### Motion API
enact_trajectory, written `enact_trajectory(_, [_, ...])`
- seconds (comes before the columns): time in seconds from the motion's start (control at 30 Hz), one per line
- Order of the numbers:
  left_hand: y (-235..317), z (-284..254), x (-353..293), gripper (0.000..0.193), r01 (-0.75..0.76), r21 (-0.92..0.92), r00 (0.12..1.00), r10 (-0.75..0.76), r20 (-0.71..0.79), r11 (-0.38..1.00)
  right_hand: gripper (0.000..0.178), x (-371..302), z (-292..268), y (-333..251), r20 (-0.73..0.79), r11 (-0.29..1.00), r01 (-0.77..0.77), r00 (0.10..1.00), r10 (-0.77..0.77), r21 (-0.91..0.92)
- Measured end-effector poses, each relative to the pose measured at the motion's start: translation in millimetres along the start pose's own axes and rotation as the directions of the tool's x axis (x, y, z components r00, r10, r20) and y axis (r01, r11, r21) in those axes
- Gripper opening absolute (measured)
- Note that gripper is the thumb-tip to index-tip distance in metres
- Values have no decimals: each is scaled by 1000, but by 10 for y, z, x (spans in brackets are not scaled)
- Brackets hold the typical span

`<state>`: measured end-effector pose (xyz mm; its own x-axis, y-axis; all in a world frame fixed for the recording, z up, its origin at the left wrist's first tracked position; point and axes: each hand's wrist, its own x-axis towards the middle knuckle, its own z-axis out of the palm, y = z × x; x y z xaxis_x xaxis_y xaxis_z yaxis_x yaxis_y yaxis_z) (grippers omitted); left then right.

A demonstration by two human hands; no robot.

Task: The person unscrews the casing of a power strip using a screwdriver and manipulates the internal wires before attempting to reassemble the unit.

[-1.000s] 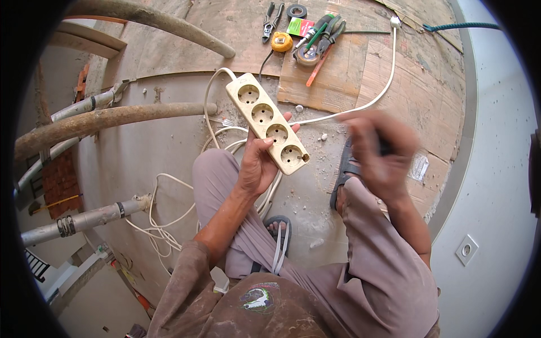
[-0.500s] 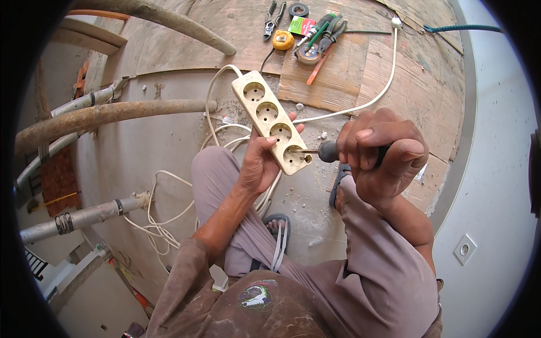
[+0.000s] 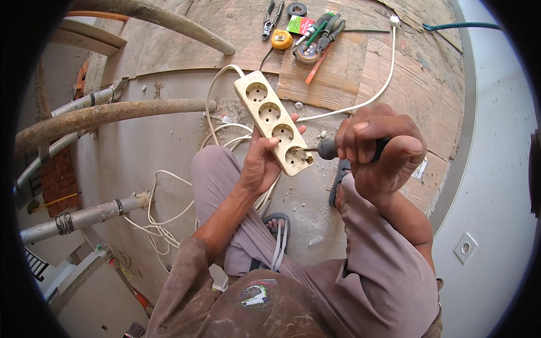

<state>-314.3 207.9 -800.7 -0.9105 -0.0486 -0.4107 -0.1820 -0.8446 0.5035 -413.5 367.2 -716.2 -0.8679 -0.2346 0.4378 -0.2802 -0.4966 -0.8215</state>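
Screwdriver [image 3: 328, 149] at nearest socket [image 3: 295, 158]

Power strip [image 3: 275, 123] lies left of the right hand [image 3: 383, 147], grasped in the left hand [image 3: 262, 160]; long axis runs far left to near right. Right hand grips the screwdriver, shaft pointing left; tip depth undetermined.

Soft, even light washes the floor [image 3: 118, 163], brightest along the pale wall [image 3: 499, 141], dimmer far left. The left hand [image 3: 261, 163] and right hand [image 3: 383, 152] appear crisp; fisheye distortion bows the wall's edge within black corners.
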Motion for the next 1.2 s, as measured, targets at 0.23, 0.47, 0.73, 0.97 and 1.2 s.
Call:
enact_trajectory(0.23, [-403, -336, 1, 55, 94, 336, 995, -81, -54, 937, 34, 94, -378, -241, 232, 932, -107, 953, 196, -346])
enact_trajectory(0.47, [-160, -309, -141, 45, 65, 174, 998, -68, 10, 983, 37, 263, -471, -290, 481, 648, 63, 725, 493, -759])
enact_trajectory(0.73, [-171, -343, -80, 45, 137, 216, 982, -103, -159, 967, 33, 39, -707, -2, 487, 712, 184, 838, 247, -677])
enact_trajectory(0.97, [-155, -411, -58, 47, 149, 278, 979, -101, -180, 949, 36, 36, -741, -50, 450, 689, 146, 846, 285, -710])
enact_trajectory(1.2, [-167, -524, -31, 46, 153, 272, 976, -101, -195, 950, 41, -52, -872, 53, 510, 820, 228, 855, 89, -525])
